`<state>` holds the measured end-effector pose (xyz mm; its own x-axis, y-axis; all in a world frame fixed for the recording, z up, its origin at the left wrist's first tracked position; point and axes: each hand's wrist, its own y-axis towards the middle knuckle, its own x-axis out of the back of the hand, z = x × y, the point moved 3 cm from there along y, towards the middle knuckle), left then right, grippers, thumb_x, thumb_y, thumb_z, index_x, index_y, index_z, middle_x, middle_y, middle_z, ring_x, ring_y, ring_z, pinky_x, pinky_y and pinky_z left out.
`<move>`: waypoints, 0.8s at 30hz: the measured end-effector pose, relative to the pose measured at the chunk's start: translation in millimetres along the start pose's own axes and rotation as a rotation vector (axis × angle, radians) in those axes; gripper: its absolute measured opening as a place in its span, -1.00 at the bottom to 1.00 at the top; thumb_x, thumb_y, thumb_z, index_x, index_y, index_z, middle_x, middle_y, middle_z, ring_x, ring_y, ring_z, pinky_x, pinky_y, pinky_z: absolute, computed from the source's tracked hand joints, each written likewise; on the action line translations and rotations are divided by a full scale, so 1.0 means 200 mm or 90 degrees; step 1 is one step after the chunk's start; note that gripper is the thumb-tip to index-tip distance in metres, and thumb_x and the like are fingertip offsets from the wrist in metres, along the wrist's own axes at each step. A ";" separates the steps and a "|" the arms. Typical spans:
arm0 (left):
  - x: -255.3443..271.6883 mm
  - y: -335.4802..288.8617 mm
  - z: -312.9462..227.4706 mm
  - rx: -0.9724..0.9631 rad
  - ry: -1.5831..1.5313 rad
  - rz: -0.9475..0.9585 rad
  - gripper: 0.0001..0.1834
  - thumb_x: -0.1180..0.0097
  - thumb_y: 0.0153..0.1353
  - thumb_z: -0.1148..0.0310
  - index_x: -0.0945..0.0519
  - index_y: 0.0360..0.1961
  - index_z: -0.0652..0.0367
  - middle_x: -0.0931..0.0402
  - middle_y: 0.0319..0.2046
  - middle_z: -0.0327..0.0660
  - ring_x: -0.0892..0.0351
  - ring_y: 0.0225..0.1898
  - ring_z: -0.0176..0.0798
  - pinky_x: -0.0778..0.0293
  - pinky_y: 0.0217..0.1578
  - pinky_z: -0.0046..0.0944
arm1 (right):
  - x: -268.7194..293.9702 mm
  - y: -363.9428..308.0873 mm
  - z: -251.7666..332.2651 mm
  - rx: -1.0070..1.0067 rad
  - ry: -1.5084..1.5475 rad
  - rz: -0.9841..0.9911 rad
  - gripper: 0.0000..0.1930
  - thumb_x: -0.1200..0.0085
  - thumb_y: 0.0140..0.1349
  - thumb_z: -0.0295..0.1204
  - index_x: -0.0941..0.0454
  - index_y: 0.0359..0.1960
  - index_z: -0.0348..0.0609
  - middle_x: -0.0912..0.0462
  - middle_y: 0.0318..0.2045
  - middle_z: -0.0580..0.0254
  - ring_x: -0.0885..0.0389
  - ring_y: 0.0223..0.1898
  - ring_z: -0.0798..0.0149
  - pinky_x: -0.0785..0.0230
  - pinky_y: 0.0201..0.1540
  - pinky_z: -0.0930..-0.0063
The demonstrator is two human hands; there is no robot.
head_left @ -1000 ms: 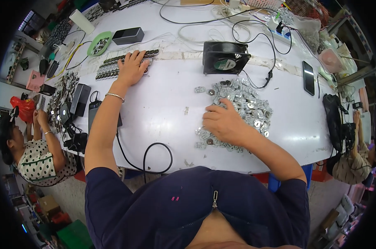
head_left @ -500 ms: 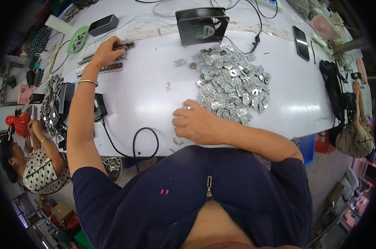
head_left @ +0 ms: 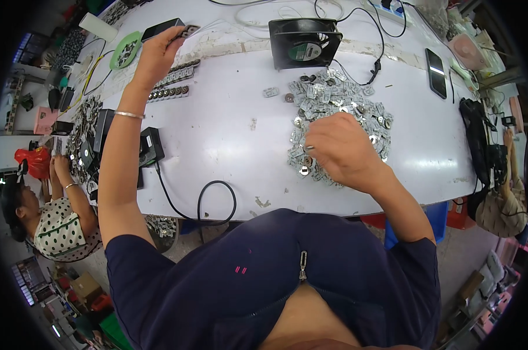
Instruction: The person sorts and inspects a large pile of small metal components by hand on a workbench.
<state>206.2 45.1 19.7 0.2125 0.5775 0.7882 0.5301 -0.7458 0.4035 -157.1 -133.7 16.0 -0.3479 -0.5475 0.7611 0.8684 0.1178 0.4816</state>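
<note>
My left hand [head_left: 159, 53] is raised at the far left, its fingers closed on a short strip of small dark metal parts [head_left: 188, 31] that sticks out past the fingertips. Just below that hand, rows of small round metal parts [head_left: 169, 93] lie lined up on the table. My right hand [head_left: 345, 149] is over the near side of a heap of small silver metal parts [head_left: 369, 111], fingers curled in. A tiny shiny bit shows at its fingertips, too small to name. A lone silver part [head_left: 270, 92] lies left of the heap.
A black square fan [head_left: 304, 44] stands behind the heap. A black power adapter [head_left: 152, 146] and its looping cable lie at the left. A phone [head_left: 435, 73] rests at the right, a green tray [head_left: 125, 51] at the far left. Another person [head_left: 60, 227] sits at the left.
My left hand has lifted from the rows and moved away with the strip of metal parts. My right hand has gone from the near table edge right and up onto the heap.
</note>
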 end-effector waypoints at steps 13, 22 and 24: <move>-0.24 -0.12 -0.86 0.036 -0.480 0.410 -0.54 -0.01 0.36 0.44 -0.38 0.27 0.24 -0.61 -0.28 -0.17 -0.52 -0.39 -0.45 -0.41 -0.44 -0.50 | 0.13 0.18 -0.20 -0.396 0.430 -0.137 -0.70 0.00 0.36 -0.29 -0.65 -0.23 -0.30 -0.60 -0.46 0.37 -0.47 -0.44 0.55 -0.33 -0.38 0.61; -0.29 -0.16 -0.96 -0.097 -0.334 0.298 -0.64 -0.26 0.16 0.46 -0.62 0.03 0.18 -0.60 -0.22 -0.23 -0.54 -0.26 -0.39 -0.47 -0.26 -0.41 | 0.11 0.10 -0.21 -0.439 0.487 -0.104 -0.69 0.01 0.39 -0.26 -0.65 -0.17 -0.26 -0.66 -0.36 0.34 -0.46 -0.46 0.60 -0.33 -0.46 0.72; -0.29 -0.18 -0.99 -0.222 -0.193 0.146 -0.58 -0.35 0.06 0.47 -0.63 0.01 0.14 -0.56 -0.29 -0.17 -0.53 -0.33 -0.30 -0.45 -0.34 -0.38 | 0.09 0.10 -0.20 -0.486 0.476 -0.099 -0.69 0.01 0.40 -0.26 -0.66 -0.16 -0.25 -0.68 -0.34 0.31 -0.47 -0.47 0.61 -0.33 -0.49 0.74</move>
<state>12.8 -27.7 51.3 0.5467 0.4181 0.7255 0.1484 -0.9011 0.4074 -131.6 -175.3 22.0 -0.3943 -0.9093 0.1328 0.9141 -0.4030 -0.0453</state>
